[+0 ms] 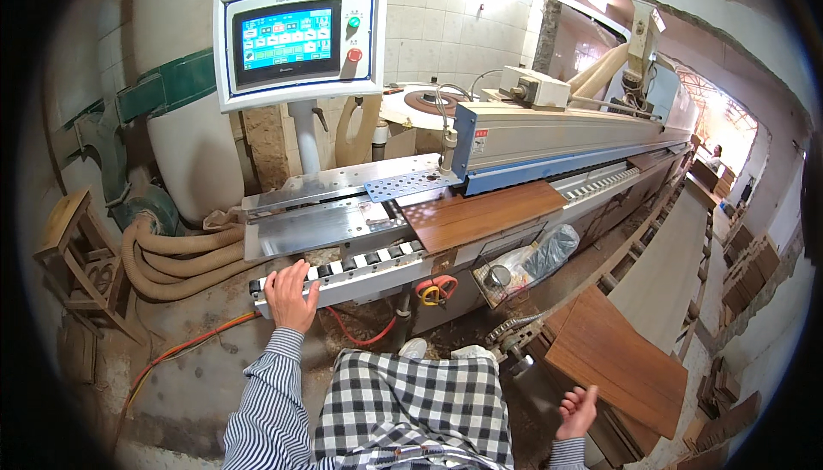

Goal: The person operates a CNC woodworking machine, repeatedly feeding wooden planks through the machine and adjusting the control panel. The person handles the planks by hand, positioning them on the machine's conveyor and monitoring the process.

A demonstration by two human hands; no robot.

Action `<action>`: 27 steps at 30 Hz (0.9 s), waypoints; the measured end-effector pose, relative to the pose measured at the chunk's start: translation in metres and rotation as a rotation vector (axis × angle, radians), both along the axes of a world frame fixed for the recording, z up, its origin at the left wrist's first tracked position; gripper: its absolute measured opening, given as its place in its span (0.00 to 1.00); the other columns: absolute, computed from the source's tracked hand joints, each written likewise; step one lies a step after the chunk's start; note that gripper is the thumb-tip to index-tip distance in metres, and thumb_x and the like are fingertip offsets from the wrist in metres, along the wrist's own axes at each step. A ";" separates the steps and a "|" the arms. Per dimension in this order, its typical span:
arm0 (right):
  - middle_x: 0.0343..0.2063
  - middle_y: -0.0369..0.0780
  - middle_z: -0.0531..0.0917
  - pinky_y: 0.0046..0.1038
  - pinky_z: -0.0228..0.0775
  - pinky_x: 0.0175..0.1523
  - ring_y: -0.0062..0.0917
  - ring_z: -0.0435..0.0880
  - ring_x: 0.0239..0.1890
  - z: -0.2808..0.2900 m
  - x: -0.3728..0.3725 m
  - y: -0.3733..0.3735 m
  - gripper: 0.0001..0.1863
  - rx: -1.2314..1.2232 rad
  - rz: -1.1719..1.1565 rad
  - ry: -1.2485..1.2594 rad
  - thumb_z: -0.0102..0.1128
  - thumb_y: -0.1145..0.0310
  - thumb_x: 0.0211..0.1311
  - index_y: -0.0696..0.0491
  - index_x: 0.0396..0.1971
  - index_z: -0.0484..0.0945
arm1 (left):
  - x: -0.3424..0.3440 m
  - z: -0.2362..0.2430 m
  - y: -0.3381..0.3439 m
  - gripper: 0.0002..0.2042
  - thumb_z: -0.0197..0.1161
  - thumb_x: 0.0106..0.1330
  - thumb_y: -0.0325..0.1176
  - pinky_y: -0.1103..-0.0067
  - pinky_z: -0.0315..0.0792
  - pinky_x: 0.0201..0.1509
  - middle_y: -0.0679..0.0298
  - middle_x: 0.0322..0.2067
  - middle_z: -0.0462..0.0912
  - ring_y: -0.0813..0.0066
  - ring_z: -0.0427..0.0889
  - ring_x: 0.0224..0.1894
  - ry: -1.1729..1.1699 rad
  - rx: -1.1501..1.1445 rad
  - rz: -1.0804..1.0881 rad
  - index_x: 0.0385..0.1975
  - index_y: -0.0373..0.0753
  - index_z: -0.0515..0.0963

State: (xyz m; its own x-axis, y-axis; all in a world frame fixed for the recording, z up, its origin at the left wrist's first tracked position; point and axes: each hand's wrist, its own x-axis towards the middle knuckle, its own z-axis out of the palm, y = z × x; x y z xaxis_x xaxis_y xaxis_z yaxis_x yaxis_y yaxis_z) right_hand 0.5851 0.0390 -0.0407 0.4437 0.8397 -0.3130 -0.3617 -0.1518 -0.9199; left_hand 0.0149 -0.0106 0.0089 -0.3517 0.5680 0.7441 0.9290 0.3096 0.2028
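Reddish-brown and wood-grained, the right-side board (621, 360) is lying just ahead and to the right of my right hand (576, 412), its long axis running from far left to near right. My right hand is the nearer one; it is hanging loosely curled with no object showing in it, and I cannot tell whether its fingertips are touching the near edge. My left hand (291, 294) is resting, fingers spread, on the roller rail (369, 281), well apart from that board. A second brown panel (484, 213) is lying ahead and to the right of my left hand, alongside the blue-edged machine beam (557, 142).
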 end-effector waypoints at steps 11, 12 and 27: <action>0.24 0.34 0.82 0.19 0.70 0.27 0.17 0.76 0.21 -0.021 0.010 -0.024 0.10 0.085 0.245 0.392 0.58 0.59 0.64 0.50 0.31 0.76 | 0.002 0.001 0.002 0.20 0.63 0.61 0.41 0.63 0.52 0.67 0.65 0.53 0.77 0.68 0.71 0.58 -0.020 0.001 -0.012 0.51 0.41 0.75; 0.37 0.36 0.84 0.25 0.73 0.35 0.24 0.78 0.29 -0.040 0.031 -0.027 0.18 0.074 0.463 0.614 0.59 0.55 0.65 0.54 0.44 0.78 | 0.002 0.002 0.002 0.20 0.63 0.60 0.40 0.62 0.52 0.67 0.65 0.53 0.77 0.67 0.71 0.58 -0.026 0.002 -0.022 0.51 0.41 0.75; 0.29 0.35 0.84 0.22 0.75 0.33 0.21 0.79 0.26 -0.034 0.063 -0.053 0.10 0.065 0.060 0.384 0.61 0.61 0.64 0.52 0.37 0.79 | 0.011 0.019 -0.029 0.29 0.59 0.62 0.51 0.57 0.41 0.73 0.58 0.62 0.69 0.61 0.63 0.66 -0.159 -0.162 -0.150 0.59 0.41 0.69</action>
